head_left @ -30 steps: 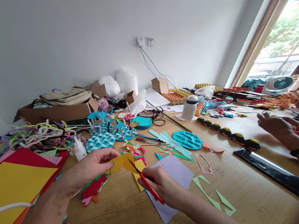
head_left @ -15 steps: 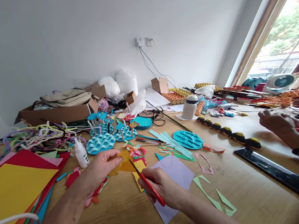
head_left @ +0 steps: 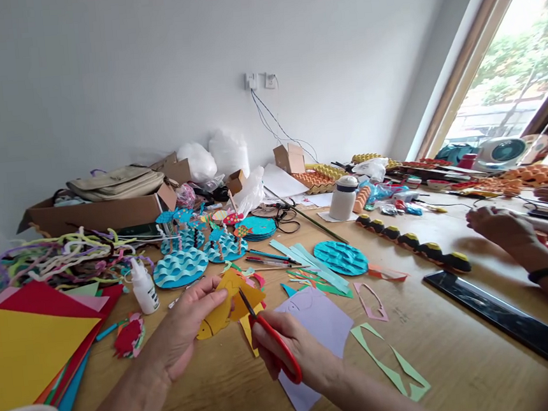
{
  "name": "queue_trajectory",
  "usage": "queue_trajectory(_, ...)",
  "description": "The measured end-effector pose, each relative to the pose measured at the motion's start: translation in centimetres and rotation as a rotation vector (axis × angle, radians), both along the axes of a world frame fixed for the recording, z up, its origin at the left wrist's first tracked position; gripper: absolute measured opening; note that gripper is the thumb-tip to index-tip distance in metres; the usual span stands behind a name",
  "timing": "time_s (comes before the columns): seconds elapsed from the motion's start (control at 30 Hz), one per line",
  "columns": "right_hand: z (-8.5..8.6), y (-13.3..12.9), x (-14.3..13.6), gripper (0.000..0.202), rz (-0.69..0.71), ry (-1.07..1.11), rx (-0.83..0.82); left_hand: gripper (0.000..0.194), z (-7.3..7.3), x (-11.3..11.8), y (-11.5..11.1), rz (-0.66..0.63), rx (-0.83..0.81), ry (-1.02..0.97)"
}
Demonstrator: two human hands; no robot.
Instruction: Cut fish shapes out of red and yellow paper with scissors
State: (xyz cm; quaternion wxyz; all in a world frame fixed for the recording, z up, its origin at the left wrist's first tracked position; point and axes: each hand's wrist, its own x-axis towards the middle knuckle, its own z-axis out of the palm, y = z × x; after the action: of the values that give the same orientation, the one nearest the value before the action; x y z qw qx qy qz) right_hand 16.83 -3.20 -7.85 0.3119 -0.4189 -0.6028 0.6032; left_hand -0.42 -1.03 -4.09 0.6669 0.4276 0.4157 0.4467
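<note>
My left hand (head_left: 194,315) pinches a piece of yellow paper (head_left: 216,313), partly cut to a fish shape with drawn lines on it. Red-handled scissors (head_left: 280,345) are gripped in my right hand (head_left: 298,341), their dark blades at the paper's right part. Below and right of the scissors lies a purple sheet (head_left: 320,320) with a fish outline drawn on it. Under the yellow piece another yellow scrap (head_left: 248,335) rests on the table. Red cut-out paper (head_left: 129,336) sits left of my left hand, near a white glue bottle (head_left: 144,287).
Coloured paper sheets (head_left: 27,342) are stacked at the left, before a heap of pipe cleaners (head_left: 68,262). Blue wavy discs (head_left: 181,267) stand mid-table. Green paper offcuts (head_left: 386,362) and a black tablet-like slab (head_left: 499,317) lie right. Another person's hand (head_left: 499,227) is at far right.
The yellow paper has turned in my left hand, so its drawn fish face now shows at lower left. The scissor blades now look more closed. The view has shifted slightly.
</note>
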Motion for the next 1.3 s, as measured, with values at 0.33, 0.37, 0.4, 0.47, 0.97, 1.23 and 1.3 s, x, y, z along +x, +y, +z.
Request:
queue_trajectory(0.33, -0.8, 0.5, 0.5, 0.053, 0.068, 0.163, -0.004, 0.022, 0.2, -0.3, -0.3, -0.141, -0.038, -0.019)
queue_trajectory(0.37, -0.7, 0.5, 0.5, 0.053, 0.081, 0.161, -0.007, 0.021, 0.2, -0.3, -0.3, -0.131, -0.033, -0.019)
queue_trajectory(0.4, -0.7, 0.4, 0.5, 0.054, 0.097, 0.153, -0.010, 0.018, 0.1, -0.3, -0.3, -0.115, -0.022, -0.010)
queue_trajectory(0.47, -0.6, 0.4, 0.5, 0.055, 0.118, 0.132, -0.015, 0.014, 0.0, -0.2, -0.2, -0.077, 0.003, 0.006)
queue_trajectory(0.97, -0.5, 0.3, 0.5, 0.056, 0.114, 0.125, -0.007, 0.010, 0.3, 0.5, -0.3, 0.019, -0.017, 0.034)
queue_trajectory(1.23, -0.6, 0.4, 0.4, 0.057, 0.117, 0.136, -0.019, 0.008, 0.3, 0.4, -0.1, -0.006, 0.042, 0.055)
queue_trajectory(1.3, -0.6, 0.4, 0.4, 0.057, 0.120, 0.132, -0.018, 0.007, 0.4, 0.5, -0.2, 0.032, 0.030, 0.074)
